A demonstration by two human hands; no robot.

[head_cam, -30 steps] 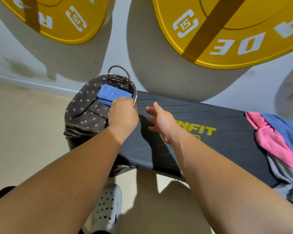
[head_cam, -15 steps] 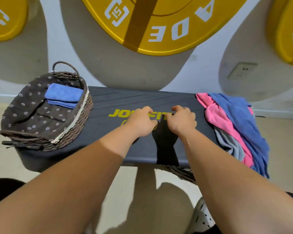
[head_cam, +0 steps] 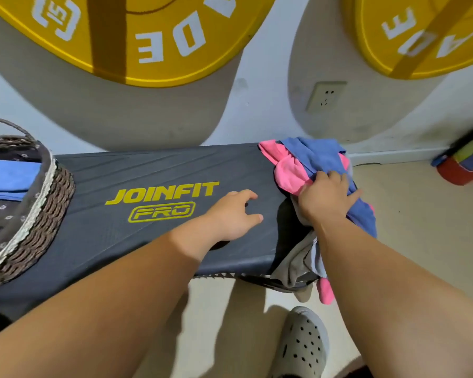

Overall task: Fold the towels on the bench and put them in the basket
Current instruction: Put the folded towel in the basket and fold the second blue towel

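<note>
A long dark grey padded bench [head_cam: 148, 170] with a yellow JOINFIT PRO logo runs left to right in front of a white wall [head_cam: 262, 105]. The wall carries large yellow painted weight-plate discs [head_cam: 153, 36] and a pale wall socket [head_cam: 325, 95]. At the bench's left end stands a brown woven basket with a dark flowered lining [head_cam: 47, 192], and a folded blue towel [head_cam: 8, 178] lies inside it. At the right end sits a crumpled heap of pink, blue and grey towels [head_cam: 311, 154], part of it hanging over the front edge. The right hand [head_cam: 325, 200] lies on this heap, fingers curled into the cloth where blue meets pink, thumb spread to the side. The left hand [head_cam: 230, 216] is over the bare bench top just right of the logo, fingers loosely bent and holding nothing. Below is a beige floor [head_cam: 421, 241] with a grey perforated clog [head_cam: 301, 347]; a red and green object [head_cam: 464, 165] sits by the wall at far right
</note>
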